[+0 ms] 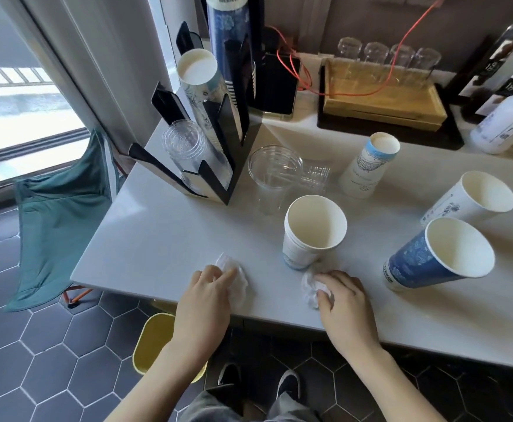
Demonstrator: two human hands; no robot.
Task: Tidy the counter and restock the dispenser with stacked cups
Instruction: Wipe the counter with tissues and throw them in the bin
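Note:
My left hand (pixel 208 295) rests on a crumpled white tissue (pixel 235 274) near the counter's front edge. Beside it, my right hand (pixel 342 295) closes on a second crumpled tissue (pixel 310 289). A white paper cup stack (pixel 313 231) stands upright just behind that tissue. To the right, a blue paper cup (pixel 434 257) and a white paper cup (pixel 474 199) lie tilted. An upside-down paper cup stack (pixel 367 166) and clear plastic cups (pixel 275 175) sit mid-counter. The black cup dispenser (pixel 218 138) at the left holds paper and clear cups.
A yellow bin (pixel 154 339) stands on the floor under the counter's front edge. At the left is a green folding chair (pixel 63 208). A wooden tray (pixel 380 102) with glasses, a tablet (pixel 275 83) with a red cable, and bottles (pixel 507 120) line the back.

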